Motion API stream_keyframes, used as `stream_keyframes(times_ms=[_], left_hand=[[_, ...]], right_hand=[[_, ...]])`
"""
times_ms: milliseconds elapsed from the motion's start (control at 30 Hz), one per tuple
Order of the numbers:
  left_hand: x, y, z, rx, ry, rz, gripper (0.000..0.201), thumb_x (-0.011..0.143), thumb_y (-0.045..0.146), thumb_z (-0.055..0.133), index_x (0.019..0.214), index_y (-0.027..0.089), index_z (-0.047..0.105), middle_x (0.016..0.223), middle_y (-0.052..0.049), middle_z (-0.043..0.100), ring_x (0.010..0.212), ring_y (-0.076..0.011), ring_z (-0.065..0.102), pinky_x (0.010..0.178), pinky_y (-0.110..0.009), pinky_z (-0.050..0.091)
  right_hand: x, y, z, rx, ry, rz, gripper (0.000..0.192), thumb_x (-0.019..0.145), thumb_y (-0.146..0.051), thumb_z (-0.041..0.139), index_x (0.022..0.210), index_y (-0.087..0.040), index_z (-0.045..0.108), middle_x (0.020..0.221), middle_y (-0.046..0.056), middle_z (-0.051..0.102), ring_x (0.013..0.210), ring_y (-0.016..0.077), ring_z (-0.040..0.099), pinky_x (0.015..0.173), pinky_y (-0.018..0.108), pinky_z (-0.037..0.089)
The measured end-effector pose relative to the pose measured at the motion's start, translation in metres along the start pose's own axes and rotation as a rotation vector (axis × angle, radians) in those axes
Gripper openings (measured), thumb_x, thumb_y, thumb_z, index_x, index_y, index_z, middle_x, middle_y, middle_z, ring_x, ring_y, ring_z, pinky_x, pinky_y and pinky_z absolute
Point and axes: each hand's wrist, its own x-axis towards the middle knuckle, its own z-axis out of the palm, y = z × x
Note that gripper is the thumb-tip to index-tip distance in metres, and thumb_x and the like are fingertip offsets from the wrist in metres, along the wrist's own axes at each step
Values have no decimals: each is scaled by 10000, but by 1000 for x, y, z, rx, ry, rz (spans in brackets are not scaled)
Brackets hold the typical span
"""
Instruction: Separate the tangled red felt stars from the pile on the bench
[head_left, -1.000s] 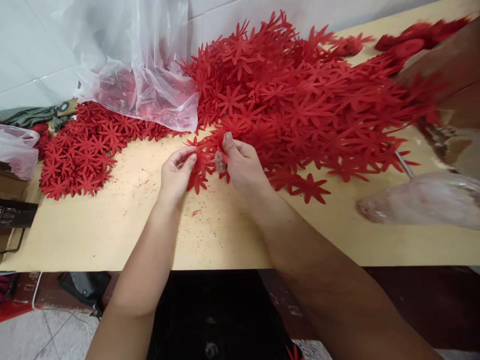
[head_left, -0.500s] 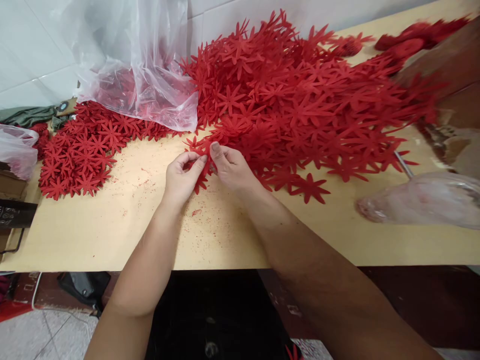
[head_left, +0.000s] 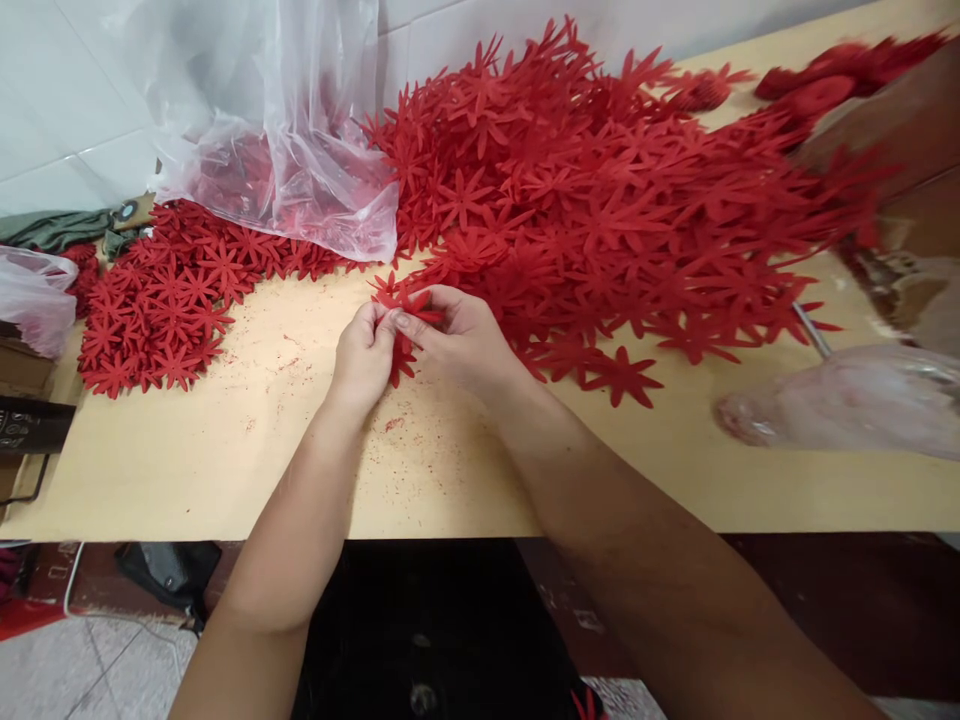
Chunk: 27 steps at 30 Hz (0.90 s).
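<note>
A big heap of red flower-shaped cutouts (head_left: 600,190) covers the back of the pale wooden table (head_left: 225,440). At its near edge my left hand (head_left: 362,355) and my right hand (head_left: 459,338) meet, fingertips pinched together on a red flower cutout (head_left: 405,305). Both thumbs press on it from either side. A smaller, flatter pile of red flowers (head_left: 169,305) lies to the left of my left hand.
A clear plastic bag (head_left: 277,130) with more red pieces slumps against the tiled wall at the back left. Another plastic-wrapped bundle (head_left: 847,405) lies at the right. A single red flower (head_left: 621,375) sits apart near my right forearm. Red crumbs dot the table front.
My two hands have drawn together from slightly apart, and the right thumb has slid left until both hands pinch the same flower piece.
</note>
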Motion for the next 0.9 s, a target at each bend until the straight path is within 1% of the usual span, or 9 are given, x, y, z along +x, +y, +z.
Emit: stream_keyframes(times_ms=[133, 333, 433, 533, 600, 667, 767, 833, 900], left_hand=[[3, -2, -3, 62, 31, 25, 269, 876, 295, 556, 641, 203, 462, 586, 37, 474, 552, -83, 427, 554, -224, 363], [4, -1, -5, 61, 43, 25, 292, 855, 327, 589, 624, 197, 468, 573, 41, 459, 569, -87, 401, 569, -229, 329], [2, -1, -3, 30, 49, 26, 309, 854, 350, 587, 614, 195, 467, 569, 40, 451, 559, -84, 388, 567, -232, 332], [1, 0, -1, -89, 59, 32, 300, 865, 397, 562, 649, 198, 503, 592, 34, 471, 561, -85, 414, 581, -232, 365], [1, 1, -1, -202, 58, 28, 291, 866, 433, 551, 692, 200, 541, 630, 24, 510, 591, -89, 464, 616, -233, 402], [0, 4, 0, -291, 33, 23, 250, 851, 433, 577, 755, 202, 588, 686, 14, 557, 642, -93, 520, 662, -238, 433], [-3, 8, 2, -333, -44, 34, 154, 793, 352, 669, 820, 205, 632, 748, 12, 608, 686, -89, 562, 696, -235, 453], [-4, 10, 3, -323, -77, 42, 117, 759, 293, 704, 786, 200, 638, 734, 20, 620, 669, -78, 562, 686, -224, 455], [-3, 10, 1, -316, -47, 44, 111, 758, 271, 700, 723, 196, 626, 683, 31, 611, 631, -67, 549, 663, -212, 453]], right_hand=[[2, 3, -3, 8, 19, -10, 306, 674, -446, 758, 722, -202, 579, 691, -21, 589, 666, 119, 561, 651, 284, 480], [2, 1, 0, 91, -47, 25, 341, 615, -441, 794, 726, -202, 577, 721, -20, 616, 681, 119, 583, 679, 293, 509], [2, -1, 0, 82, -24, 42, 352, 601, -453, 797, 709, -194, 585, 697, -20, 607, 653, 112, 561, 647, 282, 493], [1, -4, -1, 36, 25, 42, 373, 620, -466, 782, 637, -191, 529, 604, -43, 529, 564, 81, 471, 547, 245, 410], [1, -6, -4, -7, 46, 39, 397, 671, -486, 743, 607, -194, 483, 541, -60, 445, 511, 64, 384, 496, 234, 333], [1, -8, -6, -45, 58, 24, 423, 717, -523, 696, 598, -197, 455, 515, -69, 380, 494, 58, 323, 483, 235, 287], [1, -7, -5, -77, 46, -5, 500, 697, -617, 668, 586, -199, 417, 522, -70, 337, 504, 57, 292, 479, 236, 252], [2, -7, -4, -71, 26, -15, 547, 657, -687, 652, 592, -199, 413, 535, -68, 344, 513, 58, 296, 477, 235, 244], [1, -7, -2, -58, 16, -24, 571, 641, -727, 629, 598, -199, 415, 539, -67, 357, 513, 58, 303, 479, 234, 256]])
